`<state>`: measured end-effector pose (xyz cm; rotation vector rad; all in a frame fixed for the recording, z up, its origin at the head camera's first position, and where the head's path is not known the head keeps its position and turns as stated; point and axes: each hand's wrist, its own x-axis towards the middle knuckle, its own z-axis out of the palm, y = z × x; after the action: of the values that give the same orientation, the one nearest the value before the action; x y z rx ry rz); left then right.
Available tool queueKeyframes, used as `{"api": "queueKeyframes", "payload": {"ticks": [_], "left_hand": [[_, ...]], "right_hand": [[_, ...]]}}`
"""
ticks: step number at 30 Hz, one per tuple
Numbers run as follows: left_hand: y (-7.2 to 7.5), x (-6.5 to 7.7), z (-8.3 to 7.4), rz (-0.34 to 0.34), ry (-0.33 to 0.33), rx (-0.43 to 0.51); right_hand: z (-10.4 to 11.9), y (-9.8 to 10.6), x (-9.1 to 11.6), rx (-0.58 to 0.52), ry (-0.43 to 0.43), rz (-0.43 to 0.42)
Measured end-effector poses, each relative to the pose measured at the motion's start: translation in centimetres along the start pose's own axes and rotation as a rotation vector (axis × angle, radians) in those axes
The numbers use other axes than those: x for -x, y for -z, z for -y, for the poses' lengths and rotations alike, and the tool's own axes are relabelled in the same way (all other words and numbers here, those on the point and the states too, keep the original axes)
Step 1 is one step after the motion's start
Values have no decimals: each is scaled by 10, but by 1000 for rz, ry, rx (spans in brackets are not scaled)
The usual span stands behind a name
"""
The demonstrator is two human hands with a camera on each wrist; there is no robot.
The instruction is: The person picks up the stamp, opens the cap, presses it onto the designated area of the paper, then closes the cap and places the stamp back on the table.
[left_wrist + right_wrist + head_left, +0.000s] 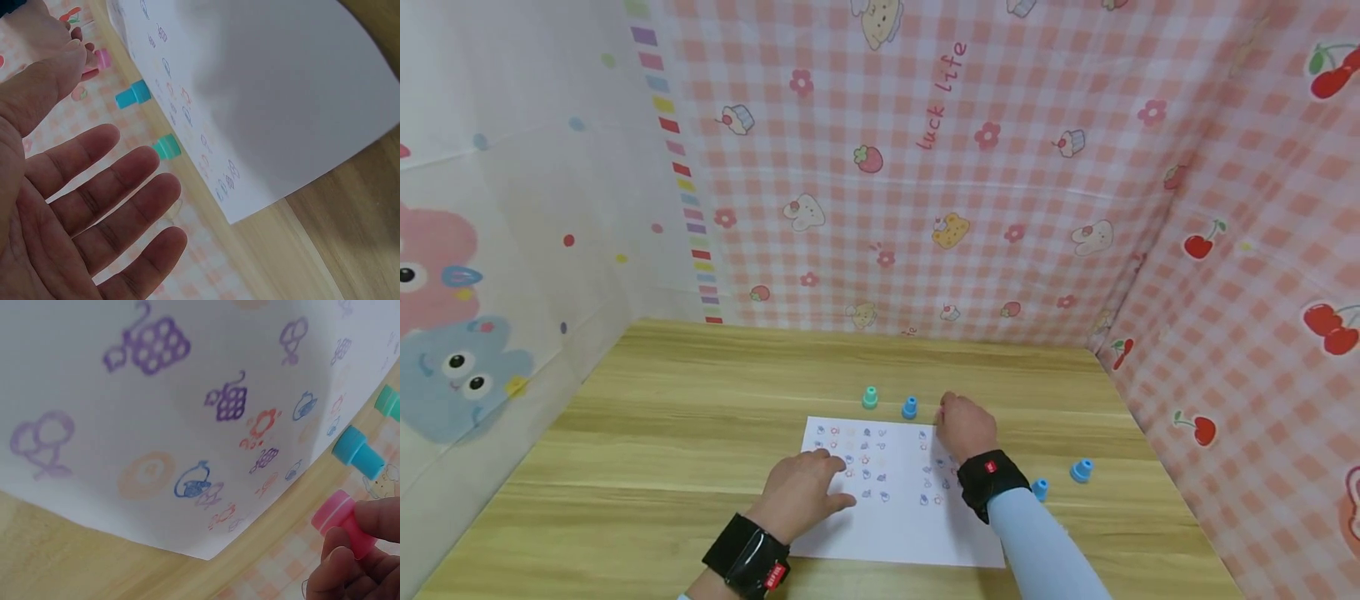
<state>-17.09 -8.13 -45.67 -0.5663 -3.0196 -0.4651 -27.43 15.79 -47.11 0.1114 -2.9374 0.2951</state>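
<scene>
A white sheet of paper [895, 537] lies on the table, bearing small stamped pictures such as grapes [231, 405] and flowers in several colours. Beyond its far edge, my right hand [967, 427] pinches a pink toy stamp [337, 512] between thumb and fingers; the head view hides this stamp behind the hand. My left hand [801, 493] is over the left part of the sheet, fingers spread and holding nothing. Whether it touches the paper I cannot tell. Just past the far edge stand a blue stamp [910, 407] and a green stamp [870, 397].
Two more blue stamps, one beside the right wrist [1040, 489] and another farther right [1082, 471], stand on the wood-grain table [662, 433]. Patterned cloth [910, 192] hangs along the table's back and both sides.
</scene>
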Motion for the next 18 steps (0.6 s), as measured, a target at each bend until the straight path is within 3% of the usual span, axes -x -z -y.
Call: {"api": "queueKeyframes", "payload": {"ticks": [18], "left_hand": [[-2, -1, -2, -3, -8, 13]], "right_hand": [[16, 7, 27, -30, 15, -102]]}}
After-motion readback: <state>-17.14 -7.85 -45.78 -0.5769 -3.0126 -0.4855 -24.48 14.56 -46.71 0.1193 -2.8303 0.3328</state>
